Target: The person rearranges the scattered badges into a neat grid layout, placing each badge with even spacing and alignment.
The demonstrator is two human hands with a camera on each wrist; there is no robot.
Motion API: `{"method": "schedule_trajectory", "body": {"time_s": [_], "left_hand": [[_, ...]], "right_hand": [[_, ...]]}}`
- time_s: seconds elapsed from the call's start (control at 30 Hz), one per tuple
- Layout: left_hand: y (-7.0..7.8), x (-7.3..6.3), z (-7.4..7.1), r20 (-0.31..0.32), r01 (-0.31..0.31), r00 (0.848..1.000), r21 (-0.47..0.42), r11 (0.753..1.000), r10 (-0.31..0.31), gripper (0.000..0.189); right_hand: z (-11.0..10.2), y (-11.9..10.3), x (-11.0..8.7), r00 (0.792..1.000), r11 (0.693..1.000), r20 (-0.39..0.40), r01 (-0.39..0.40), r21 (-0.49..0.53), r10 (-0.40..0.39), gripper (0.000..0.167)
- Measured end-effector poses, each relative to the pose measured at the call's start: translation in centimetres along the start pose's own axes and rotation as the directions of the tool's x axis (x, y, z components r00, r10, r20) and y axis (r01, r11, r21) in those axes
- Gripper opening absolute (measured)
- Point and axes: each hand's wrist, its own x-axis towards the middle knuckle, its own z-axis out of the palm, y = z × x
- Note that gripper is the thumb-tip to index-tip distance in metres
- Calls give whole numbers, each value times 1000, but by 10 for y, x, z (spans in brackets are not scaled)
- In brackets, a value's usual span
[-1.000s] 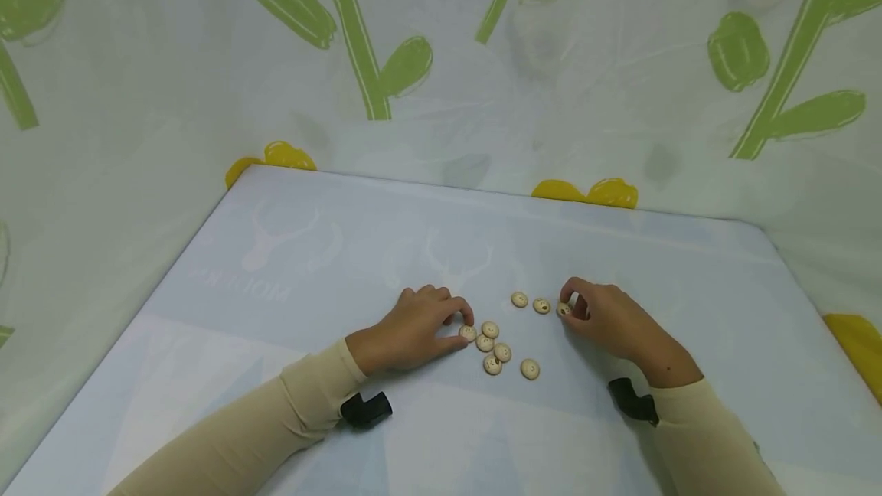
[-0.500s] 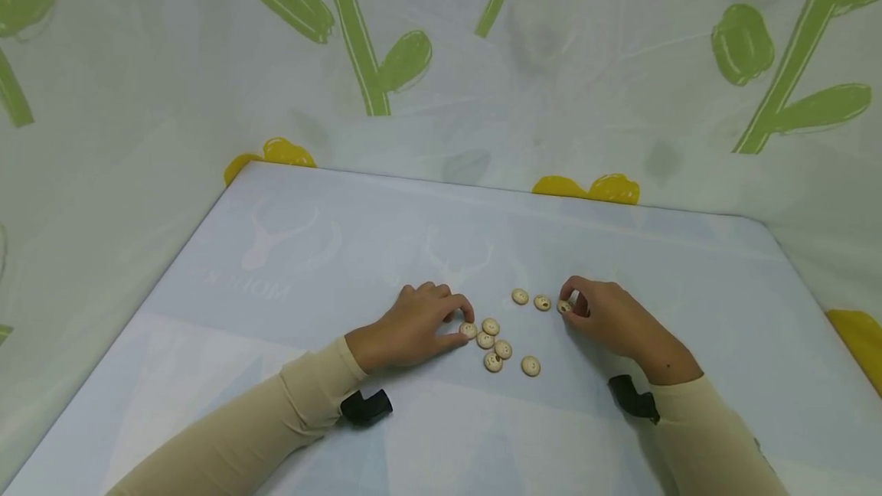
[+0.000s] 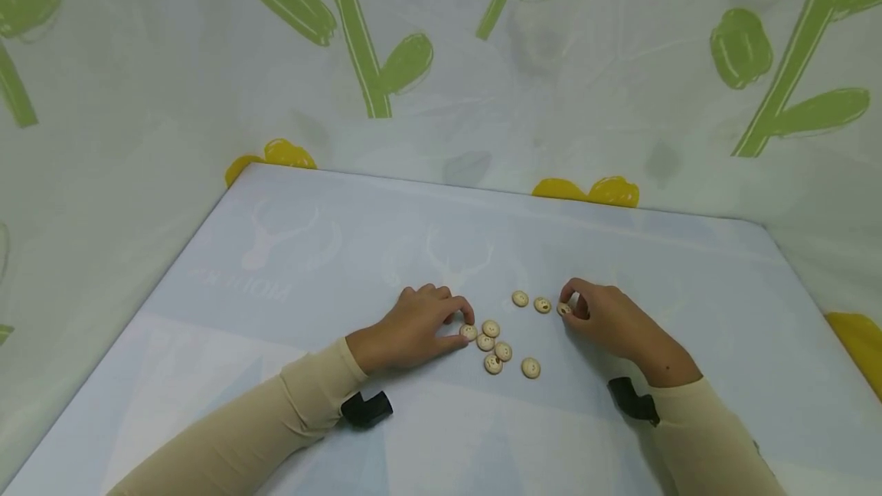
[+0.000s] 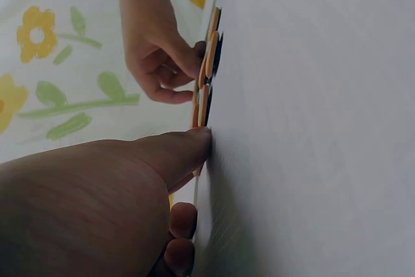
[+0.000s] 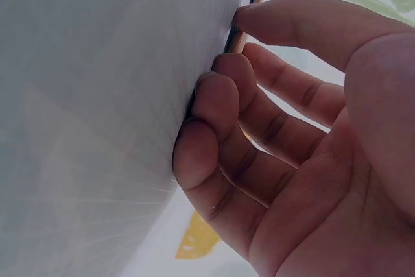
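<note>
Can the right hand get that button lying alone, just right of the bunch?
Probably yes: nothing seems to lie between the right hand and the lone button. It would likely need to let go of the pinched button first.

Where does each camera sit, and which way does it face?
Head: worn there, facing forward and down at table and discs; left hand, right hand and sleeves show.
Left wrist: worn there, looking along the table; left hand near, right hand beyond.
Right wrist: worn there, facing the right hand's palm.
Head and left wrist share both hands.
</note>
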Motion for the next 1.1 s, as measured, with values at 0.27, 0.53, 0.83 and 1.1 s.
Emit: {"method": "schedule_trajectory", "body": {"time_s": [0.27,0.53,0.83,1.1], "left_hand": [[0,-1,-1,-13,-9,1000,4,1000,9,21],[1,-1,0,3,3,1000,-2,1000,-3,21],[1,1,-1,9,-5,1000,1,1000,5,21],[0,2,-1,1,-7,1000,13,1000,7,21]], "right_hand": [[0,0,1,1000,1000,10,4,-4,-4,22],[-1,-3,-2,1000,1000,16,12,4,-12,20],[0,-8,-3,999,1000,33,20,12,-21,19],[2,-23,-9,993,993,25,113,22,-113,18]]}}
